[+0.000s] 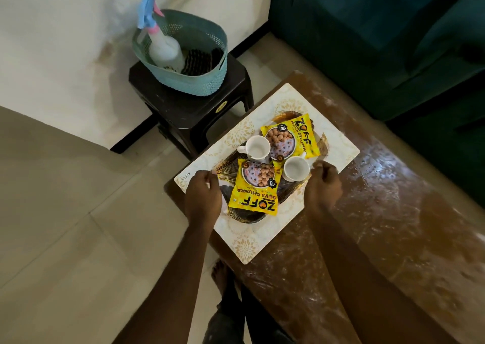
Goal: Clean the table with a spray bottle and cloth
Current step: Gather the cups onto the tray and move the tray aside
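Note:
The brown table (pixel 399 212) is streaked with white dust. At its left end a cream placemat (pixel 262 241) lies under a dark, gold-patterned tray (pixel 323 144). On the tray are two white cups (pixel 256 147) (pixel 295 168) and two yellow snack packets (pixel 253 189) (pixel 291 139). My left hand (pixel 203 196) grips the tray's left rim with curled fingers. My right hand (pixel 324 186) grips its right rim. A clear spray bottle (pixel 165 48) with a blue and pink head stands in a teal basket (pixel 194 82). Beside it in the basket lies a dark cloth (pixel 200 60).
The basket sits on a black plastic stool (pixel 183 105) against the white wall, just beyond the table's left end. A dark green sofa (pixel 393 34) runs along the table's far side. Beige tiled floor (pixel 78 225) lies to the left, and my bare foot (pixel 220 272) is by the table's near edge.

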